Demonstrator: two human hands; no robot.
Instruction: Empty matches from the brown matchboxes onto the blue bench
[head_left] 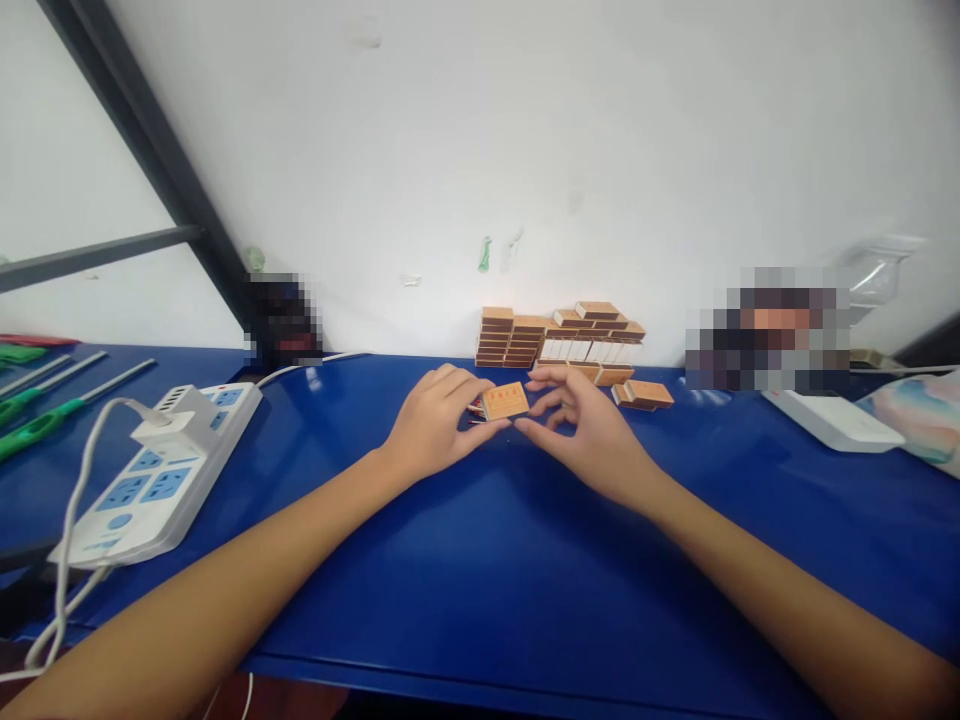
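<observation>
An orange matchbox (505,402) is pinched at its left end between the thumb and fingers of my left hand (439,415). Match tips (475,407) seem to stick out on that side, partly covered by the fingers. My right hand (585,425) is curved around the box's right end, thumb and fingers apart, with nothing between them; whether a fingertip touches the box I cannot tell. Just behind, a stack of matchboxes (525,340) stands against the wall, some showing their white ends. A few loose matchboxes (646,394) lie right of my right hand.
A white power strip (180,490) with a plugged-in adapter and cable lies left on the blue table (480,580). Green-handled tools (45,425) are at the far left. On the right are a white flat device (832,420) and a colourful bag (919,415).
</observation>
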